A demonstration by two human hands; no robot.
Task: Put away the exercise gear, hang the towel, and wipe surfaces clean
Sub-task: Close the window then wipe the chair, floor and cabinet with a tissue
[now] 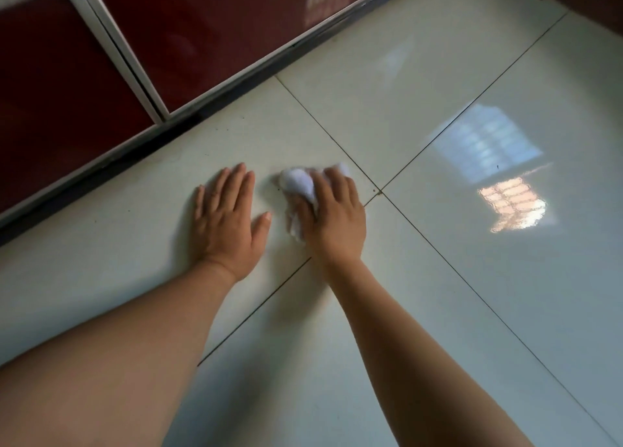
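A crumpled white tissue or cloth (298, 185) lies on the glossy white floor tiles (421, 86). My right hand (333, 217) lies on top of it, fingers curled over the wad and pressing it to the floor. My left hand (229, 217) rests flat on the tile just to the left, fingers straight and spread, holding nothing. Part of the wad is hidden under my right palm. No exercise gear or hanging towel is in view.
Dark red cabinet doors (67, 76) with pale metal frames run along the far left, above a dark plinth (141, 156). Small dark specks lie on the tile near the cabinet. Window light reflects off the floor (512, 204) at the right.
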